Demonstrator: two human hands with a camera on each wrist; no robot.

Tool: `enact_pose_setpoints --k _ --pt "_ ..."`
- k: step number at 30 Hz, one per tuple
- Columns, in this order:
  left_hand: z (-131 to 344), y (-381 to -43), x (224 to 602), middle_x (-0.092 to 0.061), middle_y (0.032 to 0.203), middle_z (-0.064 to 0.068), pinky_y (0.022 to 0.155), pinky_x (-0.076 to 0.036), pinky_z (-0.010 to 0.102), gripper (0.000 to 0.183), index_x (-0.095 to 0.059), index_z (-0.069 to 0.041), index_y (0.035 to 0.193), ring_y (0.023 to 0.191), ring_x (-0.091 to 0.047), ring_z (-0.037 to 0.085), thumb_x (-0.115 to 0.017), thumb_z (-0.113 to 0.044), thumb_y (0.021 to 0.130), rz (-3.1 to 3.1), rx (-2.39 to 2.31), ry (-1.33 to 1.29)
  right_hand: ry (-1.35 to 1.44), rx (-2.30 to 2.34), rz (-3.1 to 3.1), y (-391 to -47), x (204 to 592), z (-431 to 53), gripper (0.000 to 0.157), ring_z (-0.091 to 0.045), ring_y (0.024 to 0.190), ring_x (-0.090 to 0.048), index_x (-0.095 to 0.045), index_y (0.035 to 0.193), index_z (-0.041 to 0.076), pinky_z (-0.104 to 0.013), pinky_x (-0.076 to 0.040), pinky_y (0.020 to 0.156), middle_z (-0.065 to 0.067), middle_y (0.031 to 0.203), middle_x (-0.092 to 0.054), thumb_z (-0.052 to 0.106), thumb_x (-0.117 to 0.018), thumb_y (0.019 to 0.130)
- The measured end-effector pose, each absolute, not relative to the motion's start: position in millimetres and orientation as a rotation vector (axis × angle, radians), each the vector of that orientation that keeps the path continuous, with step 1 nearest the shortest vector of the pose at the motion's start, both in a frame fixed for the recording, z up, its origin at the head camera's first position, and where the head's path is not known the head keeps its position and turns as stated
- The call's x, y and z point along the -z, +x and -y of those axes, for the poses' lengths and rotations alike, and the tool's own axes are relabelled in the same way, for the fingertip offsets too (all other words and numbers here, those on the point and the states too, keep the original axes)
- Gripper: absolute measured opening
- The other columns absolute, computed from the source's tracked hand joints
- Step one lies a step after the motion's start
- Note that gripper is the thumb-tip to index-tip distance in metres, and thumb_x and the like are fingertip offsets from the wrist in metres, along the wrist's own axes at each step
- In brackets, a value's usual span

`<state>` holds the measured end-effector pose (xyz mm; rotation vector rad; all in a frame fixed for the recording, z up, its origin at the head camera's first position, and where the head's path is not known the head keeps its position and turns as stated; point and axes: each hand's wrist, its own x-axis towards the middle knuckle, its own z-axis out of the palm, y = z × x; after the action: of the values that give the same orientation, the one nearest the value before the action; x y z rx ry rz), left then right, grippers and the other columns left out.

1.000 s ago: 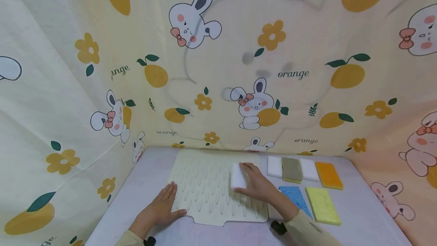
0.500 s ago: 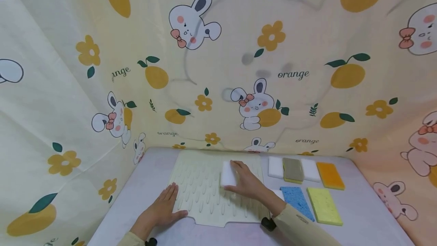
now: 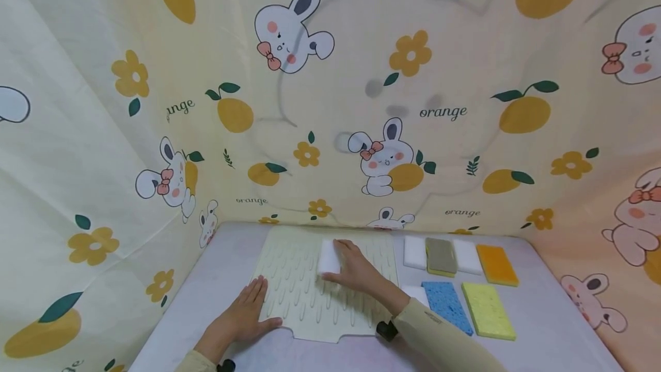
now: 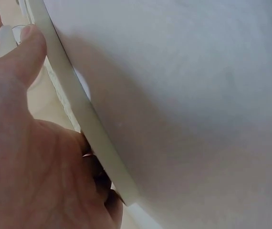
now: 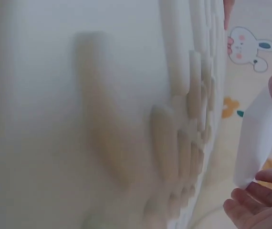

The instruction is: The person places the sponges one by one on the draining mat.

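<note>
A cream draining mat with raised oblong ridges lies on the table, its notched edge towards me. My left hand rests at its left corner with fingers extended over the side and thumb spread along the near edge. My right hand grips a white sponge block over the middle of the mat, thumb on the near side and fingers on the far side. In the right wrist view the sponge is pinched between thumb and fingers; whether it touches the ridges I cannot tell.
Right of the mat lie two white sponges, a grey-topped scouring sponge, an orange sponge, a blue sponge and a yellow one. Another white sponge is partly behind my right arm. Patterned cloth surrounds the table.
My right hand has moved left across the mat with the white sponge, from its right side to about the middle. My left hand has stayed in place.
</note>
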<state>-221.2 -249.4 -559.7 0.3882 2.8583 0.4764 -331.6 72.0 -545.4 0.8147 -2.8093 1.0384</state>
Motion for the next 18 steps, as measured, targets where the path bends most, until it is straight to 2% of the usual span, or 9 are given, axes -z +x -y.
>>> enact_pose_setpoints --k 7,18 --pt "246.6 -222.7 556.2 -0.016 0.175 0.030 0.133 -0.018 0.058 0.116 -0.023 0.011 0.165 0.164 -0.015 0.045 -0.065 -0.072 0.096 -2.858 -0.417 0.335 0.819 -1.084 2.811 -339.5 544.7 -56.3 0.104 -0.041 0.150 -0.044 -0.040 0.162 -0.003 -0.055 -0.042 0.122 -0.022 0.162 -0.045 0.052 -0.088 0.088" --pt "249.2 -224.6 560.4 -0.017 0.175 0.029 0.133 -0.019 0.057 0.116 -0.023 0.009 0.166 0.164 -0.015 0.043 -0.063 -0.074 0.096 -2.862 -0.373 0.329 0.790 -1.179 2.814 -355.1 551.0 -36.4 0.103 -0.040 0.149 -0.044 -0.038 0.163 -0.003 -0.056 -0.044 0.120 -0.022 0.162 -0.044 0.050 -0.087 0.090"
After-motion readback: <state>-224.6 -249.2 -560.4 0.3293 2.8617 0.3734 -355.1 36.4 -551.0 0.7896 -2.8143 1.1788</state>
